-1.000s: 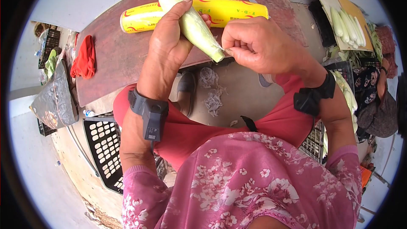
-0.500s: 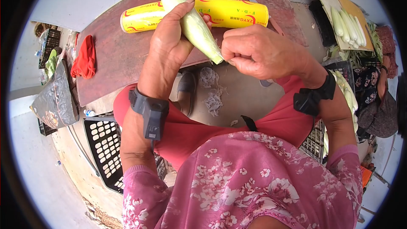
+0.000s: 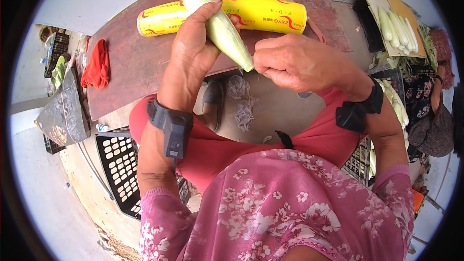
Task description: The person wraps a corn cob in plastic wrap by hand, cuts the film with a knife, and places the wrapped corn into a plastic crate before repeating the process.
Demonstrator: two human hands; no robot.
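A long, pale-green tapered vegetable slants across the middle of the head view, its broad whitish end up and its narrow cut end down toward me. My left hand is wrapped round its middle, thumb on top. Close beside the narrow end, my right hand is closed in a pinch; whatever its fingertips hold is hidden or too small to make out. Behind the vegetable, a yellow roll of cling film with red and green print lies across the dark red table.
A knife lies partly behind the roll. A red cloth hangs at the table's left edge. Black crates stand at my left. More pale vegetables lie on a board at right. Shredded white scraps lie on the floor.
My right hand has shifted slightly down and turned at the vegetable's narrow end. My left hand and the vegetable have stayed almost still.
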